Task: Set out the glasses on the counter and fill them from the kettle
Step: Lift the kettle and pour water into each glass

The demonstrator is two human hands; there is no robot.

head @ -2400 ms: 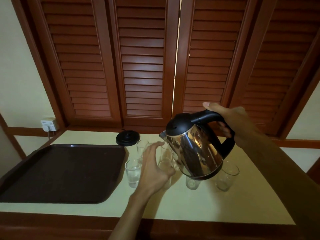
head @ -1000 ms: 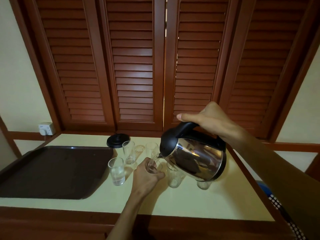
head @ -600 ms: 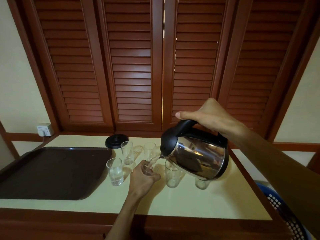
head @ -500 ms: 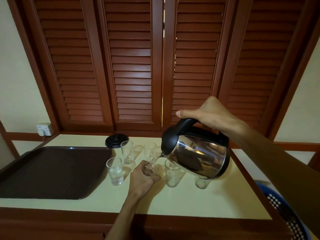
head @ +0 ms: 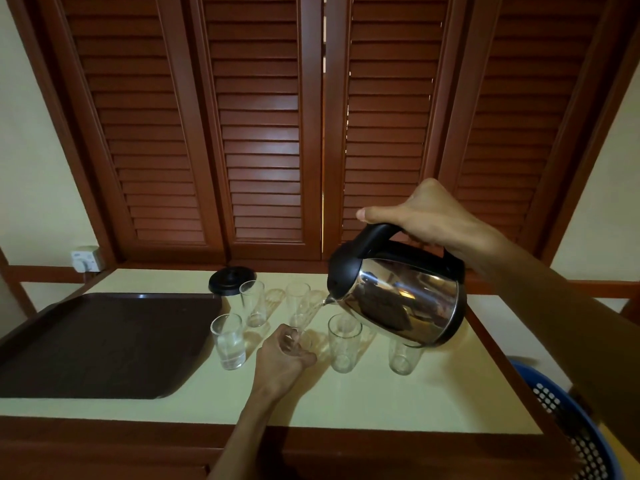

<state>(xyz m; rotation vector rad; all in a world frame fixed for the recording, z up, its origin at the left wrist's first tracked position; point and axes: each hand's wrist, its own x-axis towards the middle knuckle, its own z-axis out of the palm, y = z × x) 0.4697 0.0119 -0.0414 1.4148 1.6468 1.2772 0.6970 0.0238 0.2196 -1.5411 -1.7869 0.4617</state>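
While left hand (head: 282, 355) grips a glass (head: 299, 339), right hand (head: 427, 216) tilts kettle (head: 398, 299)

home kitchen or guest-room tea corner, I'd say | cream counter (head: 346, 403) with wood edging | louvred wooden shutters (head: 263, 133) behind | wall socket (head: 86, 260) at back-left corner | brown serving tray (head: 104, 341) on left
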